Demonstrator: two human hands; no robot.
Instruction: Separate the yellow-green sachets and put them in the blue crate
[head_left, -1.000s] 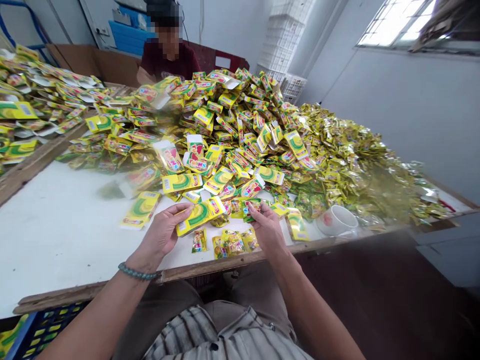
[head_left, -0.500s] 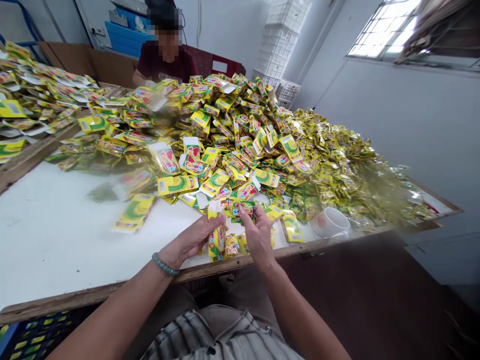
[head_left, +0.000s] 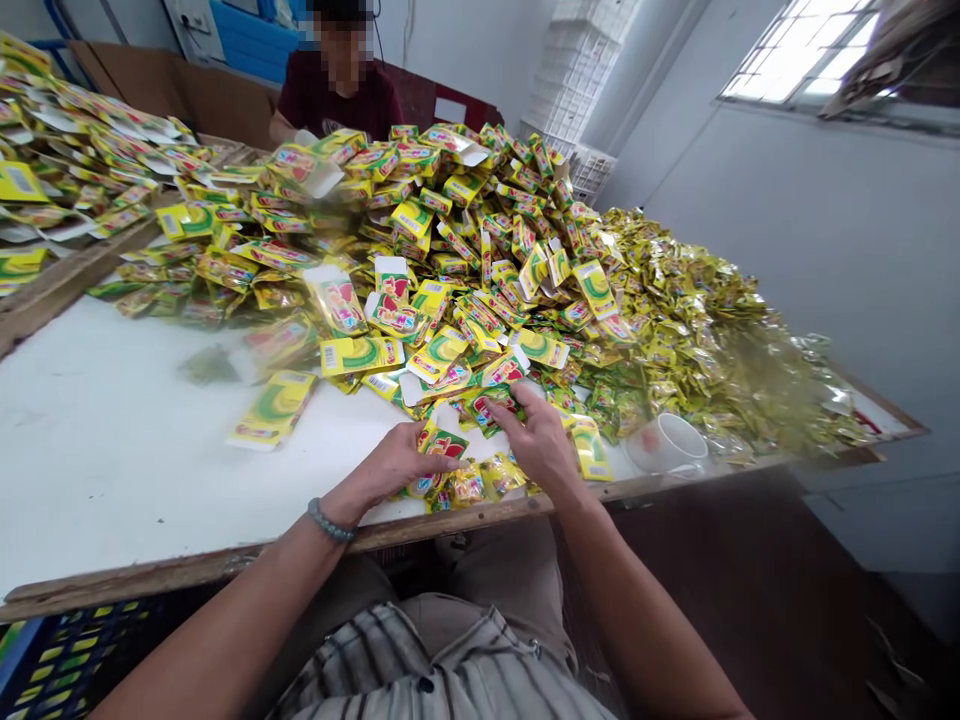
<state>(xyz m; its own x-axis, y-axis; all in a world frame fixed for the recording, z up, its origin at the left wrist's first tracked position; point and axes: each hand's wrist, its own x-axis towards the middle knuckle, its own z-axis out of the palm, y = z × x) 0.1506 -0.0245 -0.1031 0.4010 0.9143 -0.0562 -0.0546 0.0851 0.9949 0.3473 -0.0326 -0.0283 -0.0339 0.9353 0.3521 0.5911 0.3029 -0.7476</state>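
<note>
Box (head_left: 448,442) in left hand (head_left: 396,462) has turned broad face up.

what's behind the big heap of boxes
Behind the heap: a person in dark red and stacked white crates. The person's lower body and the crates' base are covered.

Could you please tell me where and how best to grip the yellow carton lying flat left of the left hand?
Probably across the middle of the carton, pinching its long edges, coming from above at the near left: it lies flat, narrower across than along, and bare tabletop borders that side.
</note>
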